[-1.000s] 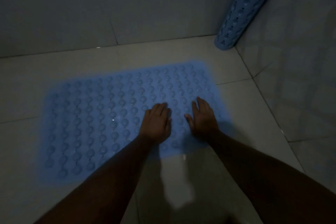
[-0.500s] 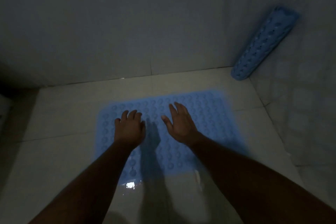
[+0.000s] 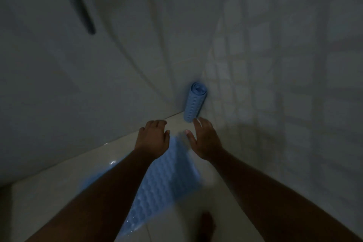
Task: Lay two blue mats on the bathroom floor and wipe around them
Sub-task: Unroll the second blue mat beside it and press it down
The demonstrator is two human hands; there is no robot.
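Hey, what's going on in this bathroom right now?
A person is partway through laying blue mats. One bubble-textured mat already lies flat on the tiled floor, under the forearms. The second, a rolled mat, stands on end in the corner against the wall. The left hand and right hand are stretched out in front, holding nothing. The right hand's fingertips are close to the roll's base, but it is not gripped.
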